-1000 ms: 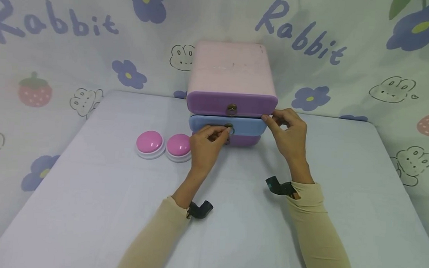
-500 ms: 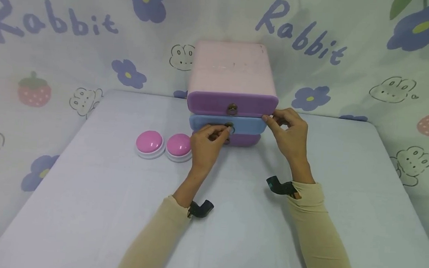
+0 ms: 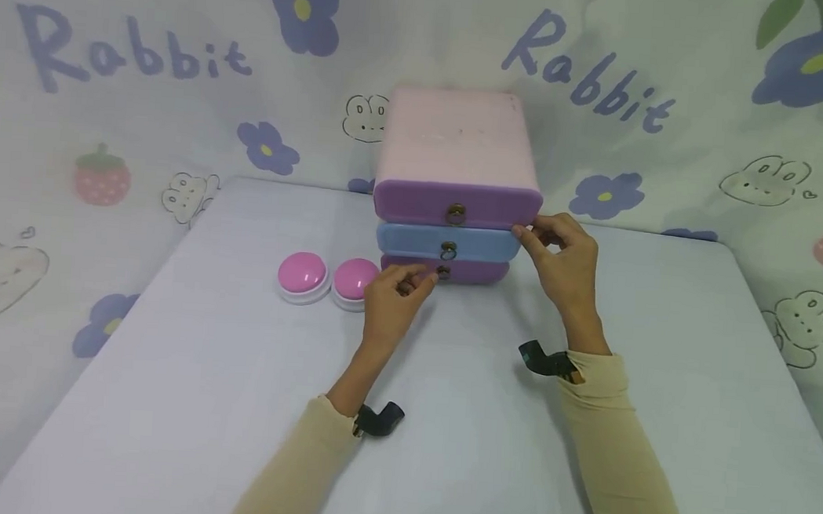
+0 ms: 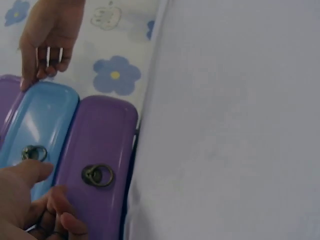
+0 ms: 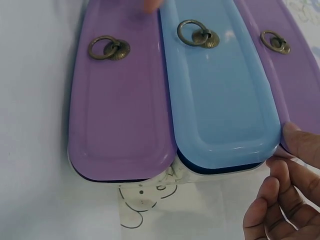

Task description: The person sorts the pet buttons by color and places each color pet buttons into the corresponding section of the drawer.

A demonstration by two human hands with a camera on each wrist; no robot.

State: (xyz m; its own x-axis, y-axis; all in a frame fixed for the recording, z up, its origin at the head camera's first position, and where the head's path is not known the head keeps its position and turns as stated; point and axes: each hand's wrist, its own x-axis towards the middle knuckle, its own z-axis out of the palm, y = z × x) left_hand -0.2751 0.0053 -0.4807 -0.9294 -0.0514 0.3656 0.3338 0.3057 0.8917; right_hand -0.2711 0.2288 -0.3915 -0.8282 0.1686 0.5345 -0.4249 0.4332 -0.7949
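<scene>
A small pink chest of drawers [image 3: 457, 138] stands at the back of the table. Its fronts are a purple top drawer [image 3: 415, 202], a blue middle drawer [image 3: 405, 241] and a purple bottom drawer [image 3: 480, 273]. Each carries a brass ring pull, like the blue drawer's ring pull [image 5: 202, 37]. My left hand [image 3: 390, 303] is in front of the bottom drawer, fingers loosely bent and holding nothing, close to the bottom ring pull [image 4: 92, 175]. With thumb and fingers, my right hand [image 3: 565, 258] pinches the chest's right edge, where the top and blue drawers meet.
Two pink push buttons with white bases, a left one [image 3: 302, 272] and a right one [image 3: 353, 279], sit left of the chest, the right one partly behind my left hand. A patterned cloth [image 3: 643, 51] hangs directly behind the white table [image 3: 465, 417].
My left hand has let go of the blue drawer's ring pull and moved down before the bottom drawer. My right hand keeps its hold at the edge. The head view has shifted slightly.
</scene>
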